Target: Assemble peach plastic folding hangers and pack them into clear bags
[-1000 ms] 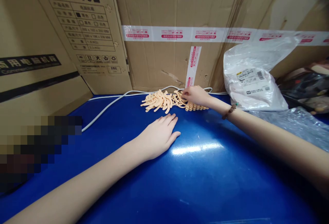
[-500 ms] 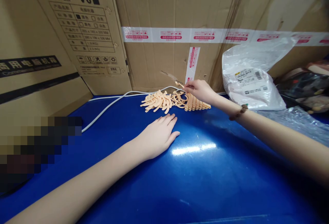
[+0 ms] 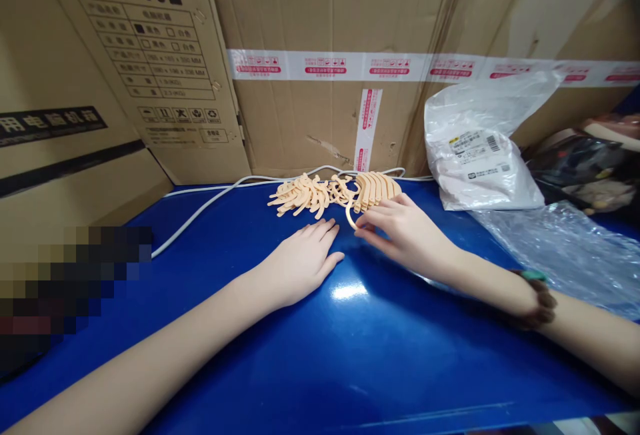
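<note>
Between the thumb and fingers of my right hand [image 3: 400,232] is a curved beige hook-like piece [image 3: 351,216], its free end arching up toward the pile. Just behind that hand stands a neat row of matching beige pieces [image 3: 376,186], lined up side by side. To its left, a few ring-shaped beige pieces [image 3: 341,190] meet a loose heap of curved beige pieces [image 3: 301,194]. My left hand [image 3: 303,263] lies flat on the blue tabletop [image 3: 300,368], fingers stretched out and holding nothing, a little in front of the heap.
Cardboard boxes [image 3: 295,122] wall off the back and left. A white cable [image 3: 200,212] runs along the back edge. At right are a white plastic package [image 3: 483,168], crumpled clear plastic [image 3: 570,248] and dark bagged items [image 3: 590,168]. A pixelated patch hides the far left.
My right hand has come down and nearer from above the row, now holding a curved beige piece low in front of it. My left hand stays flat. The view has shifted slightly.
</note>
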Motion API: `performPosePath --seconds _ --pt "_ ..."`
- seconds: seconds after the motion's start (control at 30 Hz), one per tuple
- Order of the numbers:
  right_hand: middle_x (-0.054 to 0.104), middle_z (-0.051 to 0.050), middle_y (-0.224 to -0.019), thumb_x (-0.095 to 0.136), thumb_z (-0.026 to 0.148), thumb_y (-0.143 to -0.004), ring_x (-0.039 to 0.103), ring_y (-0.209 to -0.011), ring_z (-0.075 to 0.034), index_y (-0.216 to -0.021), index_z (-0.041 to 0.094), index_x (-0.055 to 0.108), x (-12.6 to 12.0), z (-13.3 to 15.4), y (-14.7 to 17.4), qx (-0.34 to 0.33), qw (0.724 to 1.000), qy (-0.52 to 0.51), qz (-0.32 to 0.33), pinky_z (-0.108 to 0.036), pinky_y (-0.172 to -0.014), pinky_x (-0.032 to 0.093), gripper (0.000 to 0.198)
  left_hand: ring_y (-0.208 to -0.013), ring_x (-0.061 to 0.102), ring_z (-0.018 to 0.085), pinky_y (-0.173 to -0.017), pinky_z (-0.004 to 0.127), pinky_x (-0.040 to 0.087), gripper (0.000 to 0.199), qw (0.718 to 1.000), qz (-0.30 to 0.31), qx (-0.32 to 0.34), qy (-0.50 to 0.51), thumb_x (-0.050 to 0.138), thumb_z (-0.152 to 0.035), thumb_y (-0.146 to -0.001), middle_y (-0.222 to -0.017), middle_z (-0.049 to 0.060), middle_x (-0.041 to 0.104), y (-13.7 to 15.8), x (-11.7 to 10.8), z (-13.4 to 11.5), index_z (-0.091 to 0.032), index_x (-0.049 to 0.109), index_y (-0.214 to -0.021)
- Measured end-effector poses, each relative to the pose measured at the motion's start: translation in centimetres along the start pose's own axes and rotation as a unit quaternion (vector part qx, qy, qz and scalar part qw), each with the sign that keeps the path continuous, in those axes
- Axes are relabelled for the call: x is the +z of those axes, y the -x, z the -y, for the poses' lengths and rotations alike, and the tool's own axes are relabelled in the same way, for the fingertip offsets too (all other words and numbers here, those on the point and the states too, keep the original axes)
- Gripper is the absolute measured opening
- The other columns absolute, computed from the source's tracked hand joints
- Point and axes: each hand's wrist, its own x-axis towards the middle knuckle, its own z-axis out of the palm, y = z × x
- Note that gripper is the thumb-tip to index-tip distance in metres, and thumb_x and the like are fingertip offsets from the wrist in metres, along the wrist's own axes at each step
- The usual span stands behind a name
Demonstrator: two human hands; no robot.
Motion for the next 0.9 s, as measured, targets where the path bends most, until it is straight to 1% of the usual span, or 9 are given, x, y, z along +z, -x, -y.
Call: performPosePath --seconds 0.13,0.3,0.5,0.67,0.73,0.83,0.9 --pt "0.071 -0.003 -0.082 0.054 0.028 -0.094 0.062 -0.080 -0.019 -0.087 0.015 0.065 0.8 0.3 0.9 -0.018 1.000 0.001 0.010 -0.034 -0.078 0.033 0.018 -0.141 0.034 0.028 -0.116 0.042 0.027 0.057 1.000 0.002 -0.002 0.002 0.033 -0.041 -0.102 -0.152 0.016 0.036 -0.1 0.0 -0.1 -0.005 0.036 -0.146" --pt "0.070 -0.003 -0.078 0.055 0.029 -0.094 0.061 -0.073 -0.017 -0.086 0.015 0.066 1.0 0.2 1.2 -0.026 1.000 -0.014 0.009 -0.033 -0.076 0.033 0.019 -0.141 0.034 0.028 -0.116 0.042 0.027 0.057 1.000 0.007 -0.007 0.010 0.034 -0.041 -0.101 -0.152 0.017 0.036 -0.1 -0.1 -0.2 -0.005 0.038 -0.145" --pt "0.069 -0.003 -0.079 0.054 0.029 -0.094 0.060 -0.073 -0.017 -0.084 0.015 0.065 1.1 0.4 1.4 -0.022 0.998 -0.045 0.038 -0.032 -0.076 0.032 0.020 -0.139 0.037 0.026 -0.115 0.039 0.029 0.061 0.999 0.003 -0.020 0.026 0.038 -0.041 -0.100 -0.152 0.016 0.036 -0.1 -0.3 -0.3 -0.006 0.029 -0.149" --pt "0.068 -0.003 -0.080 0.054 0.028 -0.094 0.060 -0.074 -0.016 -0.085 0.015 0.064 1.4 0.4 1.3 -0.023 0.996 -0.071 0.047 -0.032 -0.076 0.031 0.018 -0.140 0.037 0.024 -0.115 0.039 0.028 0.059 0.999 0.000 -0.022 0.039 0.037 -0.039 -0.100 -0.153 0.014 0.035 -0.2 -0.3 -0.3 -0.008 0.028 -0.149" --pt "0.068 -0.002 -0.079 0.054 0.028 -0.094 0.060 -0.074 -0.016 -0.085 0.015 0.064 1.4 0.4 1.2 -0.021 0.995 -0.080 0.048 -0.032 -0.076 0.031 0.018 -0.140 0.036 0.025 -0.115 0.039 0.029 0.063 0.999 -0.002 -0.023 0.044 0.037 -0.043 -0.100 -0.154 0.015 0.034 -0.2 -0.3 -0.3 -0.008 0.025 -0.150" --pt "0.068 -0.003 -0.079 0.052 0.027 -0.095 0.060 -0.075 -0.016 -0.086 0.015 0.064 1.4 0.5 1.2 -0.026 0.993 -0.098 0.053 -0.032 -0.077 0.030 0.019 -0.140 0.035 0.026 -0.114 0.040 0.031 0.075 0.998 -0.001 -0.028 0.062 0.036 -0.054 -0.098 -0.155 0.018 0.030 -0.1 -0.4 -0.3 -0.005 0.017 -0.152" --pt "0.067 -0.003 -0.080 0.050 0.026 -0.096 0.059 -0.075 -0.016 -0.087 0.015 0.065 1.4 0.6 1.3 -0.036 0.992 -0.106 0.054 -0.032 -0.078 0.030 0.020 -0.141 0.034 0.026 -0.114 0.041 0.030 0.079 0.997 0.000 -0.028 0.073 0.035 -0.058 -0.097 -0.155 0.017 0.029 -0.1 -0.4 -0.2 -0.005 0.016 -0.152"
